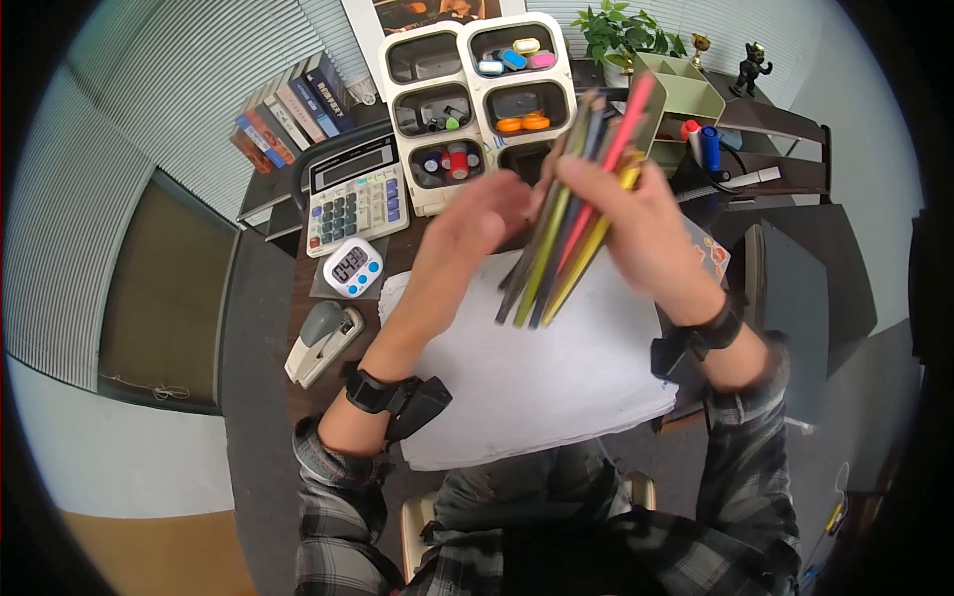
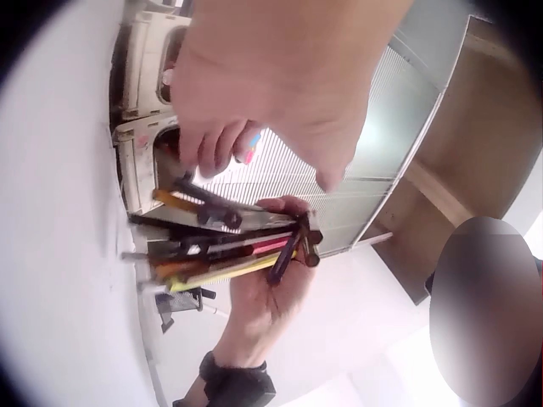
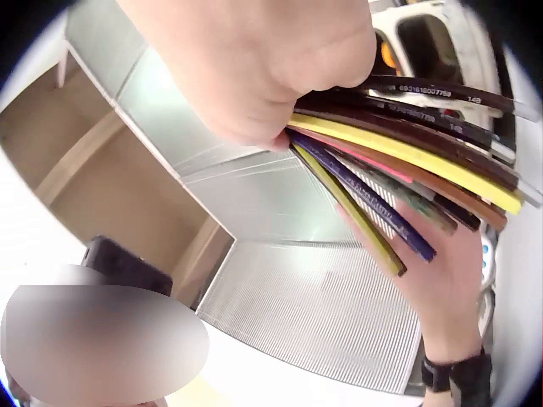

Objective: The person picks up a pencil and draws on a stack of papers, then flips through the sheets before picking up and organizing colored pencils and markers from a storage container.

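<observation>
A bundle of several coloured pencils (image 1: pixel 571 233) is gripped in my right hand (image 1: pixel 651 233), tilted over the white paper, with a red one and a yellow one among them. In the right wrist view the pencils (image 3: pixel 407 157) fan out below the fist, some dark with printed lettering. My left hand (image 1: pixel 452 248) is beside the bundle, its fingers bent loosely and close to the pencils, holding nothing. The left wrist view shows the left hand (image 2: pixel 263 85) above the pencil ends, apart from them.
A white organizer (image 1: pixel 422 204) with compartments holding erasers and small items stands at the back. On the left are a calculator (image 1: pixel 353 204), a timer (image 1: pixel 353 266) and a stapler (image 1: pixel 323 343). White paper (image 1: pixel 527 397) covers the desk front. A green holder (image 1: pixel 686 89) stands back right.
</observation>
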The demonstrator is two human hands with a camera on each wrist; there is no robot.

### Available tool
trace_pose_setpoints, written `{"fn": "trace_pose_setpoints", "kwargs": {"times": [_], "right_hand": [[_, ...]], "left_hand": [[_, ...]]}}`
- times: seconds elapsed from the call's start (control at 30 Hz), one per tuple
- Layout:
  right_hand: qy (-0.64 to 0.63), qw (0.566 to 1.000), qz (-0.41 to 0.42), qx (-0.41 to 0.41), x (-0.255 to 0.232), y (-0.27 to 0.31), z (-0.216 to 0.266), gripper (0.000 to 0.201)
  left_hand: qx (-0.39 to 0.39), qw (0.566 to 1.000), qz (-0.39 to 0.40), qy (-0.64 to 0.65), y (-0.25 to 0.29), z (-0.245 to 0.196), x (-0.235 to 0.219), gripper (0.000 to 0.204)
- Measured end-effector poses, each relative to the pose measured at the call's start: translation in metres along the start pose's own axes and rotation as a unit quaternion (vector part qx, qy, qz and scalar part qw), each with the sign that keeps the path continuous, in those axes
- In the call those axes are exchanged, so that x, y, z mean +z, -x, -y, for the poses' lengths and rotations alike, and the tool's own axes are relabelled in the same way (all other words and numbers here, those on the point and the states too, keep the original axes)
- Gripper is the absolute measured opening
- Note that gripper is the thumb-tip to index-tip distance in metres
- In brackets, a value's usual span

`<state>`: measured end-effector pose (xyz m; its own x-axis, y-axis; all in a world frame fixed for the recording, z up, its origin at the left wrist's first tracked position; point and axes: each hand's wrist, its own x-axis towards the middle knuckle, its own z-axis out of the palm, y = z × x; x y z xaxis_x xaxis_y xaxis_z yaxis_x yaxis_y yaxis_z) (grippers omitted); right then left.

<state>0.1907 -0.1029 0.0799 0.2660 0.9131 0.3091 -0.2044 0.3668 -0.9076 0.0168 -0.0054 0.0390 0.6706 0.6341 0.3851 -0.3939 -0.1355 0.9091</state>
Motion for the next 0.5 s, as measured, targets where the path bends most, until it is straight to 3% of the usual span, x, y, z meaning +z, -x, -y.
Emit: {"fn": "trace_pose_setpoints", "kwargs": {"times": [0.07,0.1,0.13,0.17,0.23,0.27,0.3,0.4,0.5], "right_hand": [[-0.001,1.0,-0.005,0.013,0.006,0.001,-0.01,0.024],[-0.008,0.993,0.009,0.113,0.004,0.0,-0.011,0.026],[-0.016,0.977,0.023,0.212,0.004,0.0,-0.013,0.027],[-0.02,0.974,0.03,0.224,0.003,-0.001,-0.015,0.027],[0.015,0.973,0.036,0.227,0.002,-0.002,-0.015,0.027],[0.048,0.971,0.044,0.229,0.002,-0.003,-0.016,0.028],[0.067,0.982,0.019,0.175,0.004,-0.004,-0.03,0.029],[0.161,0.975,0.028,0.149,0.001,-0.007,-0.04,0.034],[0.131,0.986,0.03,0.101,-0.007,-0.01,-0.065,0.042]], "left_hand": [[-0.159,0.979,0.117,0.049,0.009,-0.003,0.003,0.066],[-0.221,0.962,0.16,0.02,0.01,-0.005,0.004,0.073],[-0.256,0.956,0.145,0.017,0.012,-0.006,0.012,0.065],[-0.274,0.947,0.162,0.052,0.01,-0.006,0.016,0.059],[-0.292,0.936,0.178,0.087,0.009,-0.004,0.02,0.052],[-0.301,0.937,0.149,0.099,0.01,-0.003,0.021,0.046],[-0.31,0.937,0.119,0.111,0.011,-0.001,0.021,0.04],[-0.32,0.933,0.117,0.111,0.014,0.009,0.017,0.036],[-0.319,0.934,0.09,0.133,0.018,0.02,0.018,0.03]]}}
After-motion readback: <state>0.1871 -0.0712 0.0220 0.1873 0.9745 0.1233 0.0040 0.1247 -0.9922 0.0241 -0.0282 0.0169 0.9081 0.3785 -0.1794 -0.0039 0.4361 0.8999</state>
